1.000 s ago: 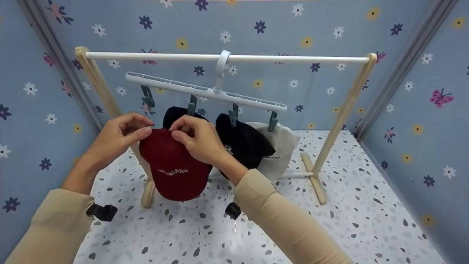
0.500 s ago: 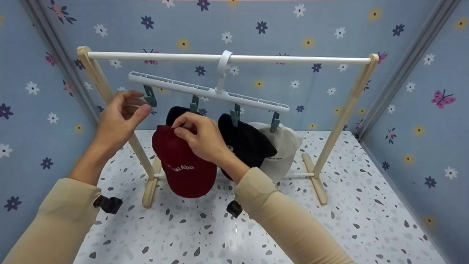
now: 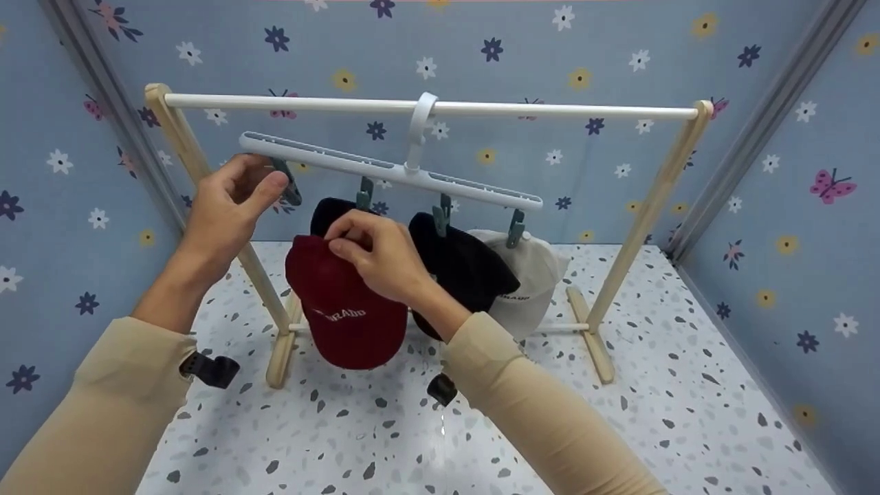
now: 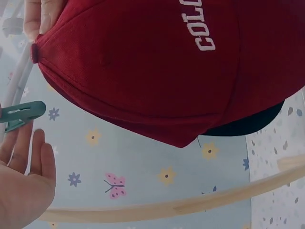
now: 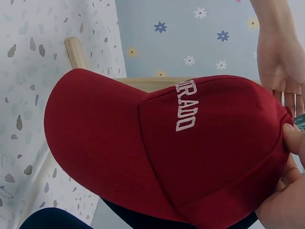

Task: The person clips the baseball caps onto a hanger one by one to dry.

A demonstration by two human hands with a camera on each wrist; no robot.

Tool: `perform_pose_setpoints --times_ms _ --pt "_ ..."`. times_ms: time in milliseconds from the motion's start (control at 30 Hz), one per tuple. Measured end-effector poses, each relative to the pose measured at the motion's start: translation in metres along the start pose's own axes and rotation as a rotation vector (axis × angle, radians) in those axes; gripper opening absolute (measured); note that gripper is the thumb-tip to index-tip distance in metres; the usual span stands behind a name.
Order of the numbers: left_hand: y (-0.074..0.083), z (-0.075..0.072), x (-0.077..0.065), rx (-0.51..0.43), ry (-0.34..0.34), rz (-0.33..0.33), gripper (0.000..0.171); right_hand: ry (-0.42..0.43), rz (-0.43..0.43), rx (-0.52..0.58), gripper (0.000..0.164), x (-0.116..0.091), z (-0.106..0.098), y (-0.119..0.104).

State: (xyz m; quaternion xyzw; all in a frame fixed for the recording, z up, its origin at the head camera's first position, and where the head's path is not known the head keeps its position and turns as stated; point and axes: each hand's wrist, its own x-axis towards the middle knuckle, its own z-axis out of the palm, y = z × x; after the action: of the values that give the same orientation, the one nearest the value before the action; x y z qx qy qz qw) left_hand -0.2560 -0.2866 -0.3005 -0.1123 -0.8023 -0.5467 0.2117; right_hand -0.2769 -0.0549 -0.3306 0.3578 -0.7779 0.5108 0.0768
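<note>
A dark red baseball cap [image 3: 344,295] with white lettering hangs brim down from my right hand [image 3: 385,258], whose thumb and fingers pinch its crown near the top. My left hand [image 3: 223,213] is up at the leftmost green clip [image 3: 292,189] of the white hanger [image 3: 344,160]. In the left wrist view its fingers reach to the underside of that clip [image 4: 26,112], and the thumb stands apart from it in the head view. Nothing hangs in this clip. The red cap's top lies to the right of and below the clip.
Other clips hold a black cap [image 3: 328,210] behind the red one, another black cap [image 3: 467,268] and a whitish cap [image 3: 533,275]. The hanger hooks over the white rail [image 3: 550,110] of a wooden rack [image 3: 650,213]. Flowered walls surround a speckled surface [image 3: 687,412].
My left hand let go of the red cap and rose to the leftmost clip, which now tilts. My right hand kept its pinch while the cap swung slightly right.
</note>
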Motion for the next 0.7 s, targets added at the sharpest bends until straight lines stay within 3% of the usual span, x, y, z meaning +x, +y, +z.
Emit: perform_pose_setpoints --times_ms 133,267,700 --pt "0.000 -0.002 -0.002 -0.096 -0.001 0.016 0.034 -0.012 -0.020 0.012 0.007 0.000 0.000 -0.001" --pt "-0.001 -0.001 -0.006 -0.124 0.020 0.009 0.028 -0.027 -0.030 0.025 0.006 0.000 0.002 0.000" --pt "0.000 0.007 -0.013 -0.233 0.110 0.001 0.030 -0.013 -0.126 0.031 0.006 -0.001 0.006 0.003"
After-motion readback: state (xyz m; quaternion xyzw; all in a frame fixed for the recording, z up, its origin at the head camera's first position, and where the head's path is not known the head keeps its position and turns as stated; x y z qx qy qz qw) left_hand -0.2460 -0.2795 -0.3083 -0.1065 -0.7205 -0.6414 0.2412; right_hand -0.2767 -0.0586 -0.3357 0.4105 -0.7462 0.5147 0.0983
